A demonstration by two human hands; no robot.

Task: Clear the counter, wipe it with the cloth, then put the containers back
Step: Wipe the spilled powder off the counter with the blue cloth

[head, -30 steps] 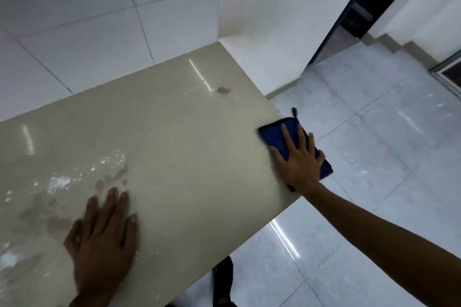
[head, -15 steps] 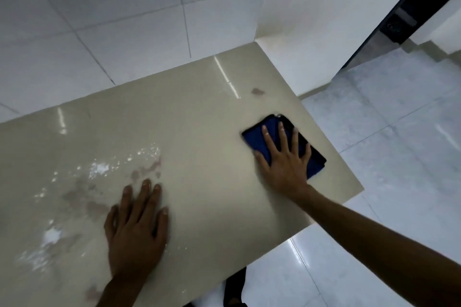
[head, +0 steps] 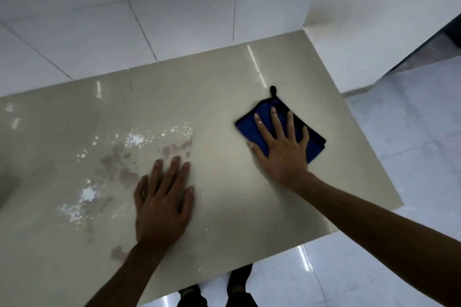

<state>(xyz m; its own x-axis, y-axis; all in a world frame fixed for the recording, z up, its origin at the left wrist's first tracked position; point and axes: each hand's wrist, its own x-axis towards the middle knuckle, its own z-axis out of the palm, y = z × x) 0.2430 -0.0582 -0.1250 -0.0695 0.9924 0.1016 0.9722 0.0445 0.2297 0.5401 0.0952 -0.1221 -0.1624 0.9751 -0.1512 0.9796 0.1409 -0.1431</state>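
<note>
A folded blue cloth (head: 252, 124) with a black edge and a small loop lies on the glossy beige counter (head: 219, 87), right of centre. My right hand (head: 282, 149) presses flat on it with fingers spread. My left hand (head: 162, 202) rests flat on the counter's near middle, fingers straight. White powder and brownish wet stains (head: 124, 157) spread just left of that hand. No containers are in view.
White tiled wall (head: 124, 7) runs behind the counter, and a white wall panel (head: 361, 20) meets its far right corner. Beyond the right and near edges lies a shiny tiled floor (head: 411, 157). My dark shoes (head: 239, 286) show below the near edge.
My right hand has slid the cloth from the counter's right edge inward toward the middle. My left hand stays flat on the counter; the view has shifted left.
</note>
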